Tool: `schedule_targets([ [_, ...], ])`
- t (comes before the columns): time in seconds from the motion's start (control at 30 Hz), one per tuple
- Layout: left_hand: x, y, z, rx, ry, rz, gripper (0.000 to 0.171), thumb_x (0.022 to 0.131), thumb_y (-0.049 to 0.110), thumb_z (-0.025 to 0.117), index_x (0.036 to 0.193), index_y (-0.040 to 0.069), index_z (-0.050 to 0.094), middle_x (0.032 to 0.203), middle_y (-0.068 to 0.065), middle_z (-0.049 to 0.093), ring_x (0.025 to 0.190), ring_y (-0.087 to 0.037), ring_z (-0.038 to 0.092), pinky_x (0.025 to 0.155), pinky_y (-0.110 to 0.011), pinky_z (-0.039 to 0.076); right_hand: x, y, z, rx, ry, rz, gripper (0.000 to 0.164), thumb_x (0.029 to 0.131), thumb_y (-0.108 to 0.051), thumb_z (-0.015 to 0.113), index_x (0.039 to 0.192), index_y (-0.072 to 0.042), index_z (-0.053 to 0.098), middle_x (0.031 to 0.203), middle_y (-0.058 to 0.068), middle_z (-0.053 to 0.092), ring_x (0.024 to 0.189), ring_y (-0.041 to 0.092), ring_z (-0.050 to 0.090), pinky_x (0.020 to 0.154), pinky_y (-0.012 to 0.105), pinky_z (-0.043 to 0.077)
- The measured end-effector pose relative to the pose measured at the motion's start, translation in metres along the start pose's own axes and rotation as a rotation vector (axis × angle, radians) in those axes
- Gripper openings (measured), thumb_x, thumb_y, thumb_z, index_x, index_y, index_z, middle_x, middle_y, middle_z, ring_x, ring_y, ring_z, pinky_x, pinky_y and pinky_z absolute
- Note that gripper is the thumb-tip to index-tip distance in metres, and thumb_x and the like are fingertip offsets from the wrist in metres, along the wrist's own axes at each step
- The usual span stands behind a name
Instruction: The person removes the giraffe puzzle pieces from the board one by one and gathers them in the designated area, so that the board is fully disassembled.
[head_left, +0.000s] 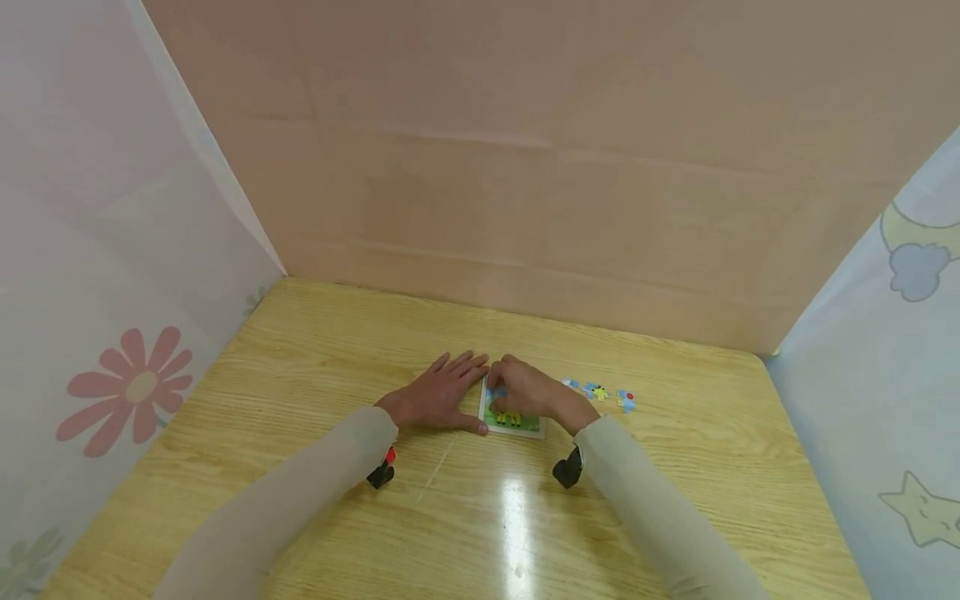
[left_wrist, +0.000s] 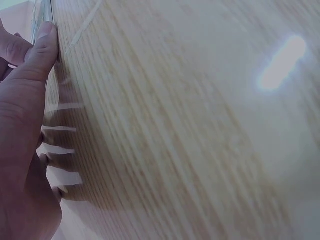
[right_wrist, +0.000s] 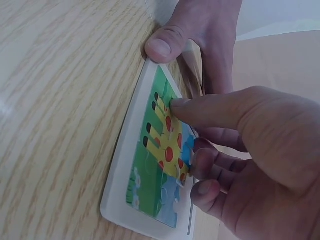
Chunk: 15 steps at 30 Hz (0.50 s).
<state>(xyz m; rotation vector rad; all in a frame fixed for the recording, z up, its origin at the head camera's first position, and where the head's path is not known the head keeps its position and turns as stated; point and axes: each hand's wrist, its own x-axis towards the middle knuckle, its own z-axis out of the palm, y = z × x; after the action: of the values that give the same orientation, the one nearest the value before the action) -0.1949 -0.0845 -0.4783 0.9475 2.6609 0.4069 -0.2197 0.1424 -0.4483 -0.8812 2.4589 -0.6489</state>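
Note:
A small jigsaw puzzle board (head_left: 529, 432) with a white frame lies flat on the table. Its picture, a yellow giraffe (right_wrist: 169, 150) with red spots on green and blue, is partly assembled. My left hand (head_left: 442, 396) rests flat with fingers spread at the board's left side; its thumb (right_wrist: 162, 45) touches the near left corner. Over the board, my right hand (head_left: 525, 387) has its fingers curled and the thumb pressed down on the picture, pinching a puzzle piece (right_wrist: 188, 142) that the fingers mostly hide.
Several loose puzzle pieces (head_left: 597, 391) lie on the table to the right of the board, behind the right wrist. The wood-grain table (head_left: 660, 500) meets a brown back wall (head_left: 480, 208) and patterned side curtains (head_left: 187, 275).

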Motion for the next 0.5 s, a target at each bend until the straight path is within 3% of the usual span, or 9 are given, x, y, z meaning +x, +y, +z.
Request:
schedule_targets([
  [0.27,-0.0001,0.0019,-0.0019,0.007,-0.004,-0.004,0.106,0.094,0.075,0.063,0.172,0.016,0.021,0.182,-0.004,0.014,0.171,-0.030,0.008,0.137,-0.061,0.007,0.0000,0.0009,0.0010,0.068,-0.015,0.024,0.022,0.100,-0.013,0.075,0.119,-0.009,0.066,0.120,0.006,0.070,0.109,0.020,0.067,0.099,0.043,0.058],
  [0.5,-0.0006,0.0027,-0.0025,-0.007,-0.010,-0.015,0.107,0.094,0.074,0.065,0.172,0.016,0.021,0.182,-0.003,0.013,0.171,-0.030,0.007,0.138,-0.060,0.006,-0.0017,0.0003,0.0005,0.072,-0.010,0.007,0.021,0.103,-0.007,0.069,0.124,-0.006,0.069,0.125,0.009,0.071,0.115,0.025,0.068,0.100,0.046,0.059],
])
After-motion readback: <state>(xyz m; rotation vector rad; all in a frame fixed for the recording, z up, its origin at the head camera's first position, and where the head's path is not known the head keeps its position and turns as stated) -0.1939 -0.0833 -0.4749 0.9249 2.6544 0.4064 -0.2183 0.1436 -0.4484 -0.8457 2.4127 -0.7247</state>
